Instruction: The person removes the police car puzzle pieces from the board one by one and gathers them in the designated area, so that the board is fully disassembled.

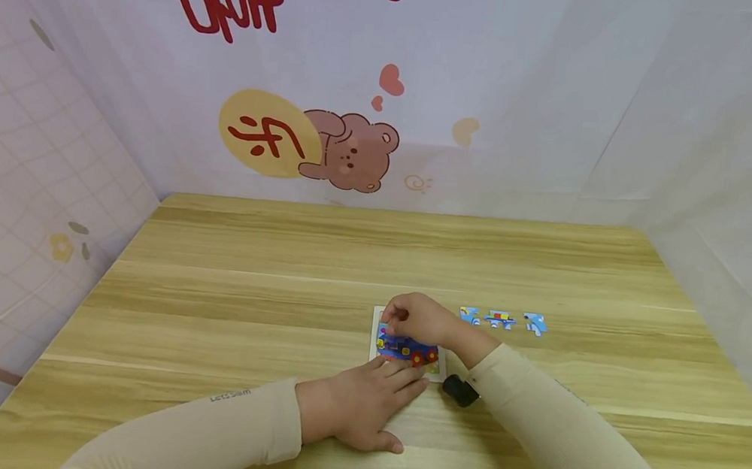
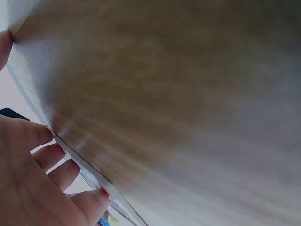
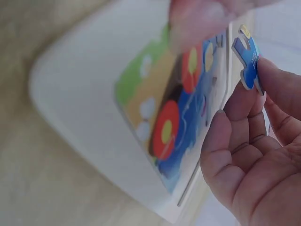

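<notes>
A white-framed jigsaw board (image 1: 375, 332) with a blue vehicle picture lies on the table in the head view. My right hand (image 1: 423, 321) is over its far part. In the right wrist view, that hand's thumb and fingertips pinch a small blue jigsaw piece (image 3: 249, 63), raised above the board (image 3: 80, 99). My left hand (image 1: 366, 403) lies palm down with fingers stretched onto the board's near edge and the thumb apart on the table. The left wrist view has the fingers (image 2: 63, 174) along that edge. Part of the picture is hidden under both hands.
Three loose jigsaw pieces lie in a row right of the board: a left one (image 1: 469, 315), a middle one (image 1: 500, 320) and a right one (image 1: 534, 323). A black object (image 1: 459, 390) sits by my right wrist. Printed cloth hangs behind the wooden table (image 1: 245, 252).
</notes>
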The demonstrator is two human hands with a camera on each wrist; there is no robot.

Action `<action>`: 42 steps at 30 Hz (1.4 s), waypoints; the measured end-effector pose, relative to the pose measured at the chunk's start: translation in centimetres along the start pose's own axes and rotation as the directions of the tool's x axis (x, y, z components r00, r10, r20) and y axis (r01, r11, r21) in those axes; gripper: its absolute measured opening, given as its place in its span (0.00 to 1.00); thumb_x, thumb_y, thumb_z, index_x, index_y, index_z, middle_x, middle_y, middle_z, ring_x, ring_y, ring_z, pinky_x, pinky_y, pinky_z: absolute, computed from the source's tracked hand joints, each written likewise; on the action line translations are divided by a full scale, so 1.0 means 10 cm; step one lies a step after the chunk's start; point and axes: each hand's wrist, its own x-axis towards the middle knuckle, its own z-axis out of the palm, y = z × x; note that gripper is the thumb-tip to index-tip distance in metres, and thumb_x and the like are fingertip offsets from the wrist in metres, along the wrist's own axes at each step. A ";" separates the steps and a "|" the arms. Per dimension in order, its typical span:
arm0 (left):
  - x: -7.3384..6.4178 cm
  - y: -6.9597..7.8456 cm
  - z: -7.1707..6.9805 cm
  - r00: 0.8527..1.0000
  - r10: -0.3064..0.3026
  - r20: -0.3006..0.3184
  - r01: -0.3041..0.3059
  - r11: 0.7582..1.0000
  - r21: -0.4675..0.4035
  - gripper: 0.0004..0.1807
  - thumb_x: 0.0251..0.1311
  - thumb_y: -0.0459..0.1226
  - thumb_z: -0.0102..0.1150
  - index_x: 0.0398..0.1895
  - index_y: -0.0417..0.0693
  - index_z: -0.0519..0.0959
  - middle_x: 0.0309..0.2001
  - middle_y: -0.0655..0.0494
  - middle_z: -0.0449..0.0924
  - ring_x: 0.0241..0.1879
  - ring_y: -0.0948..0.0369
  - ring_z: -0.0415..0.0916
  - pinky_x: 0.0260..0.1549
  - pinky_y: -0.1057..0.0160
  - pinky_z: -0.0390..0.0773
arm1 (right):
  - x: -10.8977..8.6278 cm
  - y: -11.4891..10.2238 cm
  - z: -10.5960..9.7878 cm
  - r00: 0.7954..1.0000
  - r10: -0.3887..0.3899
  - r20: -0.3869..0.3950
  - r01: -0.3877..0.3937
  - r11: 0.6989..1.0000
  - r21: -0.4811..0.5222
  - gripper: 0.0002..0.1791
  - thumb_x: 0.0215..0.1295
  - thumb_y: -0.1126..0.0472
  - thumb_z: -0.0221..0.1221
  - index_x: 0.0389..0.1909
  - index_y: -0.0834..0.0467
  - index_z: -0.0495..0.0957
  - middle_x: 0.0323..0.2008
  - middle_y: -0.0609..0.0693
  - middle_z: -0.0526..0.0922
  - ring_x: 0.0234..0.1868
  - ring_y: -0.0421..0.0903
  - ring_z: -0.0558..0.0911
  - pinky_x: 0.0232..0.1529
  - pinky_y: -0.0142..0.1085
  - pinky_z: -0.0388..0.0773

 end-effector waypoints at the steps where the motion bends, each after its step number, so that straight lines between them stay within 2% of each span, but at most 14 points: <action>1: 0.00 0.00 0.00 1.000 -0.001 0.003 0.001 1.000 -0.005 0.46 0.62 0.66 0.45 0.74 0.47 0.57 0.73 0.54 0.56 0.71 0.59 0.53 0.67 0.57 0.59 | 0.00 0.01 -0.01 1.000 -0.001 -0.005 0.001 1.000 0.002 0.02 0.65 0.66 0.59 0.36 0.61 0.79 0.24 0.46 0.74 0.29 0.41 0.72 0.37 0.33 0.72; 10: -0.01 0.00 -0.02 1.000 0.000 0.021 0.000 1.000 -0.021 0.45 0.62 0.66 0.44 0.74 0.48 0.57 0.73 0.54 0.55 0.72 0.59 0.52 0.69 0.59 0.56 | -0.08 0.08 -0.17 0.998 0.034 -0.048 -0.032 0.998 0.055 0.03 0.67 0.65 0.58 0.38 0.61 0.78 0.30 0.48 0.76 0.32 0.43 0.73 0.36 0.33 0.72; 16: 0.00 0.01 -0.01 0.999 -0.015 0.046 0.016 1.000 -0.027 0.45 0.63 0.66 0.43 0.75 0.48 0.56 0.75 0.54 0.53 0.73 0.59 0.50 0.69 0.61 0.55 | -0.23 0.12 -0.34 0.996 -0.003 -0.087 0.009 0.998 0.067 0.04 0.68 0.63 0.58 0.38 0.61 0.78 0.32 0.48 0.79 0.35 0.43 0.74 0.39 0.34 0.73; 22: -0.01 0.05 -0.02 0.996 -0.045 0.076 0.047 0.999 -0.017 0.45 0.63 0.66 0.41 0.75 0.47 0.55 0.76 0.54 0.50 0.74 0.57 0.48 0.68 0.62 0.56 | -0.33 0.22 -0.48 0.988 0.051 -0.149 -0.038 0.995 0.089 0.05 0.67 0.66 0.57 0.39 0.63 0.79 0.32 0.51 0.78 0.35 0.45 0.73 0.37 0.36 0.72; 34: -0.01 0.07 -0.01 0.995 -0.055 0.085 0.055 0.998 0.000 0.46 0.64 0.67 0.38 0.75 0.47 0.54 0.76 0.54 0.49 0.74 0.58 0.46 0.68 0.62 0.57 | -0.59 0.50 -0.75 0.967 0.099 -0.236 -0.079 0.992 0.095 0.10 0.68 0.62 0.58 0.44 0.65 0.77 0.34 0.52 0.76 0.35 0.46 0.72 0.35 0.36 0.73; 39: -0.03 0.07 -0.01 0.996 -0.049 0.069 0.049 0.999 0.002 0.45 0.64 0.66 0.39 0.75 0.46 0.55 0.76 0.53 0.50 0.74 0.58 0.47 0.68 0.63 0.57 | -0.72 0.62 -0.87 0.956 0.154 -0.251 -0.130 0.986 0.108 0.13 0.68 0.57 0.58 0.45 0.63 0.78 0.35 0.52 0.77 0.37 0.49 0.74 0.39 0.41 0.75; 42: -0.03 0.06 -0.02 0.997 -0.043 0.059 0.044 0.999 -0.015 0.45 0.64 0.66 0.40 0.75 0.46 0.55 0.76 0.53 0.50 0.74 0.57 0.47 0.68 0.63 0.57 | -0.79 0.68 -0.91 0.951 0.174 -0.255 -0.147 0.982 0.120 0.15 0.68 0.56 0.59 0.46 0.64 0.78 0.35 0.52 0.78 0.38 0.49 0.74 0.41 0.40 0.75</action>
